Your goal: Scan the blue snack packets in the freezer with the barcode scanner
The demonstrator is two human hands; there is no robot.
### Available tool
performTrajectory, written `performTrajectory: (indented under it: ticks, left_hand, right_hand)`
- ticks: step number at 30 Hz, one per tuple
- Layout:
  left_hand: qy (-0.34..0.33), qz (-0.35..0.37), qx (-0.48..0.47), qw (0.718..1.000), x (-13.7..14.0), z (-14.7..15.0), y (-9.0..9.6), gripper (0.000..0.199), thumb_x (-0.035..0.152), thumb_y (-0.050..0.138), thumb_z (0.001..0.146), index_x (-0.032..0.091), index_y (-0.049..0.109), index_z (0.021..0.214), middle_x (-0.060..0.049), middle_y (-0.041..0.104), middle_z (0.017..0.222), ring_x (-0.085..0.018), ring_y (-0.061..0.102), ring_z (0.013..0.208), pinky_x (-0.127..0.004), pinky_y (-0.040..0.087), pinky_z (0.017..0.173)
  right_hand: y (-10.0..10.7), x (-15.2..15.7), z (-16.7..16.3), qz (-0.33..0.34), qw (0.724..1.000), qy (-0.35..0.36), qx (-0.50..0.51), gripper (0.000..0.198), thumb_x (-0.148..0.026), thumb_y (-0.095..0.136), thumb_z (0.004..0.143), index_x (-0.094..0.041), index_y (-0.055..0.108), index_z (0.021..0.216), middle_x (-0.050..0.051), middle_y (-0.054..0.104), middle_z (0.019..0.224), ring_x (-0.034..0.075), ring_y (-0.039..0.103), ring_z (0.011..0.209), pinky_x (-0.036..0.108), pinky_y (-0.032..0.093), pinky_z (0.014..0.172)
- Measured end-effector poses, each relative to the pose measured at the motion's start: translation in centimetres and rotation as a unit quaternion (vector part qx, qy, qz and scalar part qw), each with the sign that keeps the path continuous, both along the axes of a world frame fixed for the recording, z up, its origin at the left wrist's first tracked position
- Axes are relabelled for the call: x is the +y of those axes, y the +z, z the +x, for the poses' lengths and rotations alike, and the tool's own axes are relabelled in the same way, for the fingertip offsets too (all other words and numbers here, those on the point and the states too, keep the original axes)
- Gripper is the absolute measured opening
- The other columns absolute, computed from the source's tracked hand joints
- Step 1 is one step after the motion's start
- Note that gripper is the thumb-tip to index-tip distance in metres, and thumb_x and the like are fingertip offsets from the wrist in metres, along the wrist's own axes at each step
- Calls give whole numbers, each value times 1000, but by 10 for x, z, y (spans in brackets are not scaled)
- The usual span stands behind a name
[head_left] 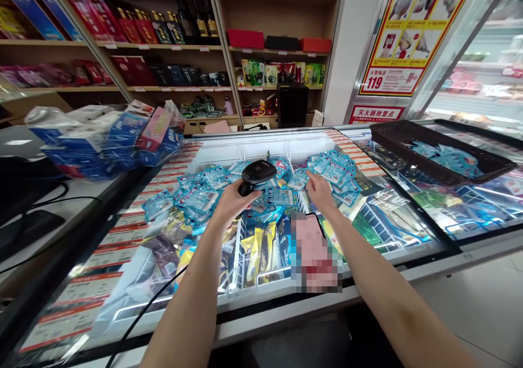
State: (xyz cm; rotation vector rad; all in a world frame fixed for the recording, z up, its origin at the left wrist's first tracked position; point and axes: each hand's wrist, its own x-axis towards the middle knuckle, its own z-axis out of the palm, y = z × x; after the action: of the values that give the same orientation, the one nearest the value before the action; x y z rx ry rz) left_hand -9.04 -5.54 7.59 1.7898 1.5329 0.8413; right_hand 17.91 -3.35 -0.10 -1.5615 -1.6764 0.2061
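Note:
My left hand [233, 200] is wrapped round the handle of a black barcode scanner [259, 171], whose head points away over the freezer. My right hand [322, 192] is closed at the edge of a small blue packet [298, 179], with the index finger reaching forward; its other fingertips are partly hidden. Many similar packets lie on the freezer's glass top, in a left pile [200, 199] and a right pile [333, 171]. A phone [314, 248], its screen blurred out, lies near the front edge, by my right forearm.
Under the glass are wire baskets with yellow-wrapped ice creams [257, 251]. A dark tray [388, 134] holding more blue packets stands at right. Boxes in plastic wrap [102, 139] are stacked at left. The scanner's cable [149, 308] runs past my left forearm. Stocked shelves [163, 47] stand behind.

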Motion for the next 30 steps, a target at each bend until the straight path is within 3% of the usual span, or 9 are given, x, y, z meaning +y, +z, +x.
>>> performTrajectory:
  ticks: [4, 7, 13, 18, 26, 30]
  left_hand:
    - [-16, -1, -13, 1000, 0, -3, -1, 47, 52, 72, 69, 16, 64, 99, 0, 61, 60, -18, 61, 54, -27, 43, 50]
    - [-29, -2, -10, 1000, 0, -2, -2, 48, 54, 73, 68, 17, 64, 97, 1, 60, 58, -18, 60, 54, -26, 42, 50]
    - [-52, -12, 3, 999, -5, 5, -2, 44, 54, 71, 71, 17, 64, 94, 2, 59, 54, -16, 57, 48, -25, 40, 47]
    - [-57, -27, -3, 998, -6, 6, -2, 44, 55, 70, 71, 17, 64, 94, 1, 60, 55, -17, 58, 47, -26, 42, 47]
    - [-58, -34, 34, 997, -7, 8, 0, 44, 53, 69, 72, 17, 66, 96, 0, 64, 57, -19, 61, 50, -27, 43, 48]
    - [-62, -38, 40, 997, -7, 8, 0, 42, 53, 68, 73, 18, 66, 97, -1, 67, 61, -19, 63, 51, -27, 44, 49]
  right_hand:
    - [-5, 8, 3, -22, 970, 51, 238, 53, -49, 46, 91, -17, 61, 130, 9, 71, 95, 25, 69, 85, 44, 57, 83]
    - [-8, 11, 2, -13, 938, 57, 341, 51, -50, 58, 82, -17, 61, 120, 4, 65, 85, 21, 68, 77, 42, 61, 77]
    - [-5, 7, -3, -12, 914, 46, 403, 77, -42, 70, 72, -23, 36, 138, -1, 55, 91, 18, 69, 73, 41, 62, 78]
    - [-12, 15, -3, -29, 896, 30, 443, 62, -41, 70, 69, -23, 45, 122, -1, 50, 97, 16, 68, 77, 42, 62, 80]
    - [-8, 16, -7, -18, 860, 21, 509, 57, -33, 75, 61, -24, 41, 108, -1, 49, 96, 17, 67, 78, 44, 63, 84]
    - [-7, 14, -7, -14, 855, 26, 517, 58, -32, 75, 62, -24, 40, 108, -1, 51, 95, 17, 69, 77, 45, 62, 87]
